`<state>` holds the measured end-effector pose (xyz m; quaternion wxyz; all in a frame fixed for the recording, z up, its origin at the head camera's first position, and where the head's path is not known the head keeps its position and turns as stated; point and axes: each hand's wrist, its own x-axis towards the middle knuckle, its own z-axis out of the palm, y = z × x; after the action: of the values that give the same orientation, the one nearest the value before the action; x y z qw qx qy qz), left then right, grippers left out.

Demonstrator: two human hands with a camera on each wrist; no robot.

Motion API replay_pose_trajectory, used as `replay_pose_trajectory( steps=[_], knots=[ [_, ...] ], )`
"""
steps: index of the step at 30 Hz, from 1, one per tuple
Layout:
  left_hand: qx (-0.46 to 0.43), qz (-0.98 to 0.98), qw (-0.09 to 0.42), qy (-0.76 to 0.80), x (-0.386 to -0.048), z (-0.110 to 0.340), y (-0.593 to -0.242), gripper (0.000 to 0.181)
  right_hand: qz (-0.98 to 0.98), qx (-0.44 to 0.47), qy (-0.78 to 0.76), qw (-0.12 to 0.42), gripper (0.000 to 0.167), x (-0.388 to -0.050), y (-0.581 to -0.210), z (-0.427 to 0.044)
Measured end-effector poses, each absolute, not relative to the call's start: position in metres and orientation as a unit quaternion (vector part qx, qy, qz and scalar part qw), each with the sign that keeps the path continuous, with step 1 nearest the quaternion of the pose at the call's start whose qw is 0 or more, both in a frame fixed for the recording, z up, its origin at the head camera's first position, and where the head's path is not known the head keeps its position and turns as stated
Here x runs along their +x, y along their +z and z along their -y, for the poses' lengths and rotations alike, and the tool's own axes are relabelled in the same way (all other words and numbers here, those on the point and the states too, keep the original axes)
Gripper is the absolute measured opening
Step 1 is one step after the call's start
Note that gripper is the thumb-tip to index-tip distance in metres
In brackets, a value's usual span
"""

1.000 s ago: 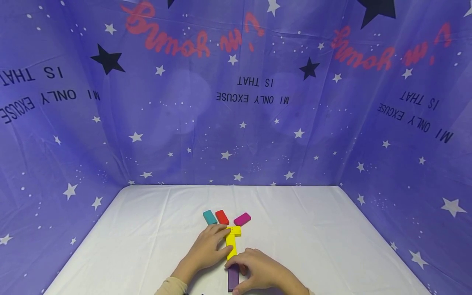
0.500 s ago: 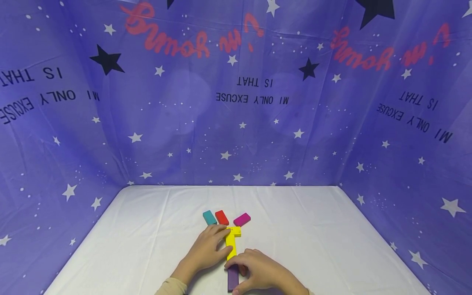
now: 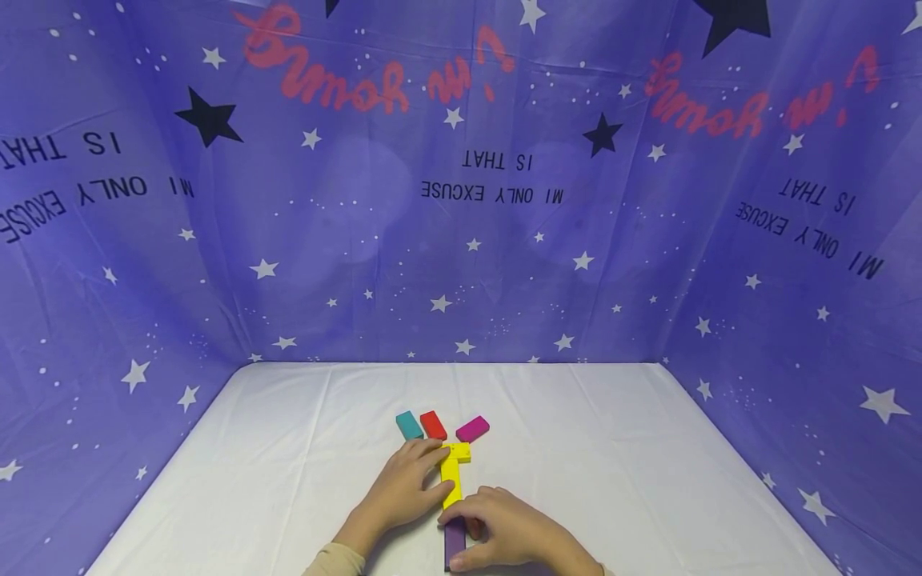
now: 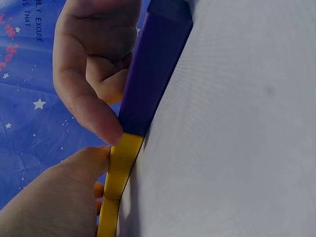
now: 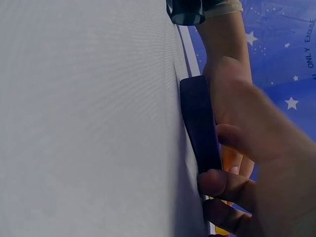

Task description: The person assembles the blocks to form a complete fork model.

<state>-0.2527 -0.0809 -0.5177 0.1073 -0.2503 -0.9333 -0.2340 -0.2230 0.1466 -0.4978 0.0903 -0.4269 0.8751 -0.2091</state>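
Observation:
A purple block (image 3: 454,542) lies on the white cloth in line with a yellow strip (image 3: 450,476), which appears to be made of blocks set end to end. At the strip's far end sits a yellow crosspiece (image 3: 461,453) with small dots. My left hand (image 3: 410,484) rests over the yellow pieces, its thumb on the strip and its fingertips by the crosspiece. My right hand (image 3: 511,524) holds the purple block between thumb and fingers, lengthwise. In the left wrist view the purple block (image 4: 153,69) meets the yellow strip (image 4: 123,158) end to end.
Beyond the hands lie a teal block (image 3: 409,425), a red block (image 3: 434,425) and a magenta block (image 3: 472,429). A purple star-patterned curtain (image 3: 461,240) closes off the back and sides of the white table (image 3: 612,448).
My right thumb has shifted slightly to the left, onto the near end of the purple block. The left hand and the other blocks stay where they were.

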Motion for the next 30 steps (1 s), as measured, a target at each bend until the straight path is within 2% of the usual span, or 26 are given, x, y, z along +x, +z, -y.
replay_pose_trajectory(
  steps=[5, 17, 30],
  knots=[
    [-0.251, 0.933, 0.108, -0.233, -0.2528, 0.081, -0.5178, 0.055, -0.874, -0.435, -0.201, 0.083, 0.036, -0.222, -0.4955, -0.1467],
    [-0.252, 0.933, 0.11, -0.233, -0.2538, 0.081, -0.5185, 0.055, -0.876, -0.437, -0.191, 0.067, 0.037, -0.2215, -0.4964, -0.1459],
    [-0.252, 0.933, 0.108, -0.234, -0.2531, 0.0812, -0.5183, 0.054, -0.873, -0.438, -0.2, 0.074, 0.037, -0.2232, -0.4975, -0.1463]
  ],
)
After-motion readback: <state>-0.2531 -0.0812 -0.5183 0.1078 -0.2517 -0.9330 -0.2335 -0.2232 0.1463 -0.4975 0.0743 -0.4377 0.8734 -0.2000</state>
